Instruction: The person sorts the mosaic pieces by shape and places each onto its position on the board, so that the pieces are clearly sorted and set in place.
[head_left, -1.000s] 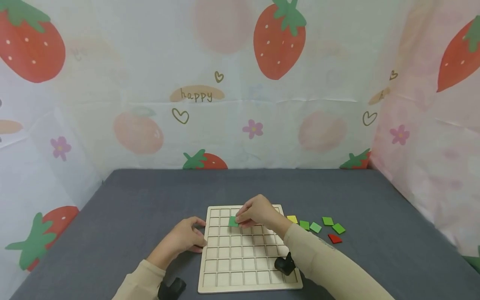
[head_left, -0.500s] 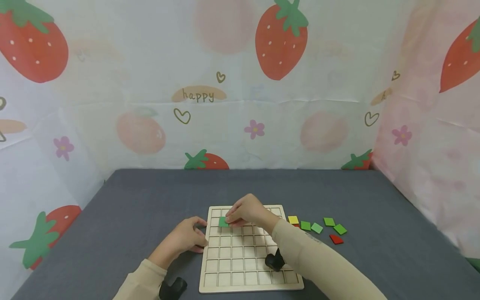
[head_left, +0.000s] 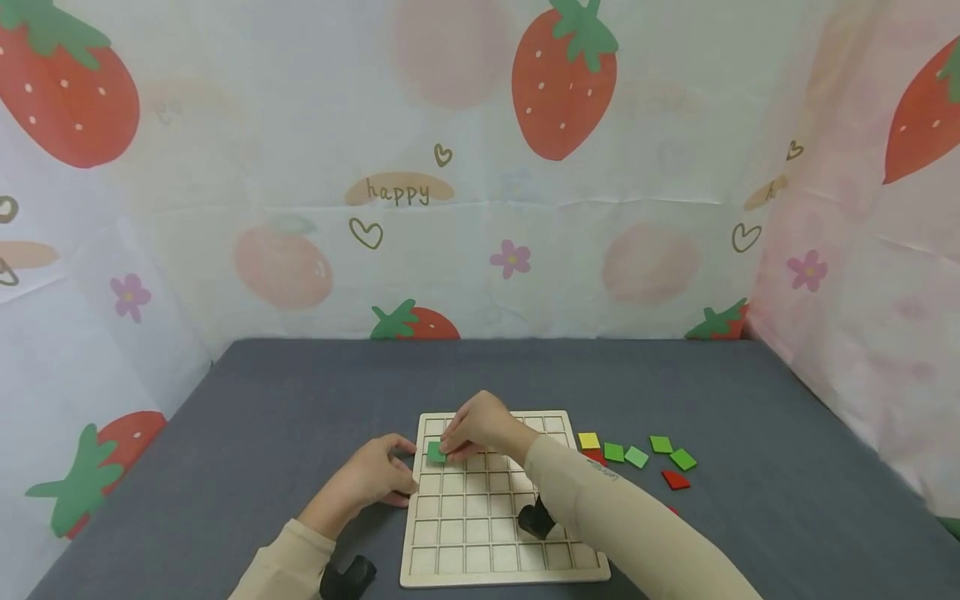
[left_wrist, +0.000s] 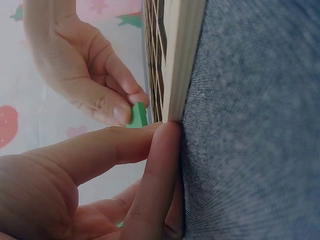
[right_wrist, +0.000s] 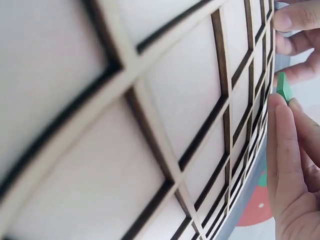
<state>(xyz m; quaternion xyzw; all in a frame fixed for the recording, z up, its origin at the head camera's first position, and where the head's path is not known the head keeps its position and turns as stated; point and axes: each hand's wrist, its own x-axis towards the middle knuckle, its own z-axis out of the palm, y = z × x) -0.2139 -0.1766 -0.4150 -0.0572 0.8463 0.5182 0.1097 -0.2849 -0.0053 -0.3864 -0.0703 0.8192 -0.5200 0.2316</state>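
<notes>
A wooden grid board (head_left: 480, 533) lies on the grey table. My right hand (head_left: 471, 427) pinches a green square tile (head_left: 436, 452) over the board's far left cells. The same green tile (left_wrist: 138, 114) shows at my fingertips in the left wrist view, and the green tile (right_wrist: 283, 86) also peeks out in the right wrist view above the board (right_wrist: 150, 125). My left hand (head_left: 372, 477) rests on the table with its fingers (left_wrist: 160, 165) pressed against the board's left edge (left_wrist: 181, 60).
Loose tiles lie right of the board: a yellow tile (head_left: 588, 440), several green tiles (head_left: 636, 454) and a red tile (head_left: 675, 479). Strawberry-print sheets wall the table at the back and both sides. Grey cloth (head_left: 300, 400) covers the table.
My right hand has carried the green tile leftward across the board's far rows, closer to the left edge. My left hand has stayed at the board's edge.
</notes>
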